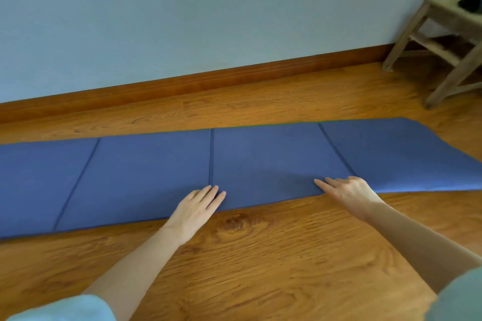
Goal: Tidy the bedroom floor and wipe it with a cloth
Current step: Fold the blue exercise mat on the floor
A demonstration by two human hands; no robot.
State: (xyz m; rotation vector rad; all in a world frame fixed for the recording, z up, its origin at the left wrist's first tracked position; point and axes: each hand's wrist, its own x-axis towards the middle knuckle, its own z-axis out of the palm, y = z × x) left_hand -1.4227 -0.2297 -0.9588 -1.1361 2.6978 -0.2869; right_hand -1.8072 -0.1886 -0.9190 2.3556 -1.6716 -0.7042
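Wooden floorboards (260,255) are carrying a blue folding exercise mat (156,169), lying flat along the wall with creases running across it. Both the left hand (195,210) and the right hand (349,194) are resting on its near edge with fingers nearly straight, gripping nothing. It is looking light, soft and floppy, probably folding most easily at the creases when lifted by this near edge.

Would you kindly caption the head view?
Both hands, left and right, rest on the blue mat's near edge on wooden floor.
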